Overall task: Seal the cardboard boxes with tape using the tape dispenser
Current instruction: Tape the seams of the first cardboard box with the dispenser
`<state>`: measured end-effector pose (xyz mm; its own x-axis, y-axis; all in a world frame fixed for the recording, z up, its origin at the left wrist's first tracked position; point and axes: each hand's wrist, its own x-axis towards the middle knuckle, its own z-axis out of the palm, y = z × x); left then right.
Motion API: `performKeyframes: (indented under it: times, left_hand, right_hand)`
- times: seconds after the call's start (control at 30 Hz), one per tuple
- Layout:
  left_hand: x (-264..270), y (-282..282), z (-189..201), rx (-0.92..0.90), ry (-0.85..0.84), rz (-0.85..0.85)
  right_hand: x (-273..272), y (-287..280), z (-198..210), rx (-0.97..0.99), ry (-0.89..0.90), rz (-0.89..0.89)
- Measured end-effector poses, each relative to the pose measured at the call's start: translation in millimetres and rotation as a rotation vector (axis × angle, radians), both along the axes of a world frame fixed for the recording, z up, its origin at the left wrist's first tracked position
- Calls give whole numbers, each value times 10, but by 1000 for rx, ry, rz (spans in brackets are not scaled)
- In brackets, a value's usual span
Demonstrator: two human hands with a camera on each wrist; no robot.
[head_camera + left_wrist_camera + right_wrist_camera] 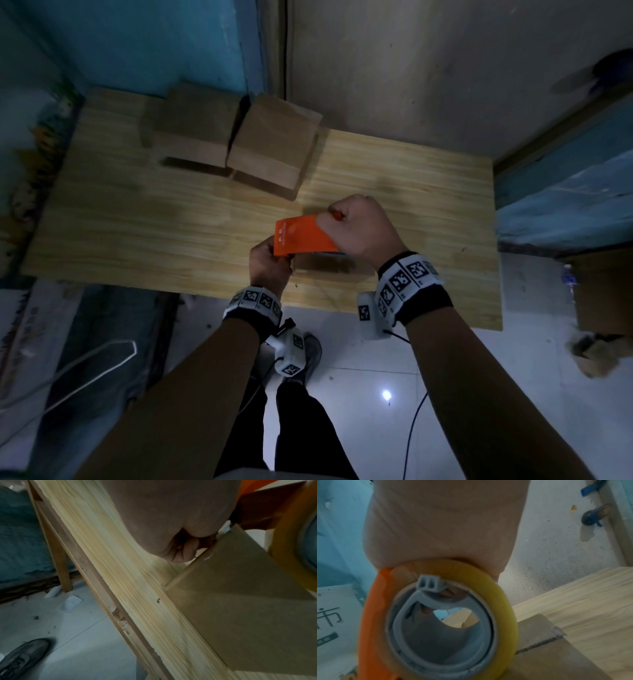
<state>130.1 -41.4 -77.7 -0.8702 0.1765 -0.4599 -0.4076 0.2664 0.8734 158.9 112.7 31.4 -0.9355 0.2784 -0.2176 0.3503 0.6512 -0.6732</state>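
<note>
A small cardboard box (325,265) lies near the front edge of the wooden table (137,222). My right hand (356,226) grips the orange tape dispenser (301,236) just above the box's top. The yellowish tape roll (496,588) on its grey hub fills the right wrist view, with the box (556,655) below it. My left hand (269,263) is at the box's left end, its fingers (185,550) curled against the box's corner (240,601). A shiny bit of tape shows at that corner. The roll (288,547) hangs over the box.
Two more cardboard boxes (195,126) (274,144) stand side by side at the table's back, by the wall. On the floor to the right are cardboard (603,294) and a bottle (568,277). Cables and my shoe (22,658) lie below the table's front edge.
</note>
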Motion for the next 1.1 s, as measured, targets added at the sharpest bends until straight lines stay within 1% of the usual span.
performKeyframes:
  times: [0.07,0.2,0.3,0.43,0.53,0.6,0.77,0.87,1.0,1.1]
  left_hand:
    - [8,-2,-61,-2,15,7]
    - [41,4,-104,43,-11,45]
    - [19,13,-124,30,-12,30]
    - [-41,10,-101,0,-10,-12]
    - [-67,17,-69,-14,-3,-47]
    - [-50,37,-45,8,-58,-13]
    - [23,78,-40,160,-250,114]
    - [30,86,-61,229,-331,140]
    - [6,92,-72,219,-375,142]
    - [29,127,-45,230,-322,185]
  right_hand:
    - [9,-11,-3,8,8,1]
    - [54,-16,-23,16,31,-25]
    - [93,-45,-27,24,54,-53]
    - [119,-65,-19,-15,80,-75]
    - [88,-36,-17,-22,56,-89]
    - [68,-16,-24,-33,38,-95]
    - [52,-9,-54,-39,29,-100]
    - [37,-2,-76,-51,16,-117]
    - [23,16,-94,-74,7,-124]
    - [24,27,-84,-88,14,-124]
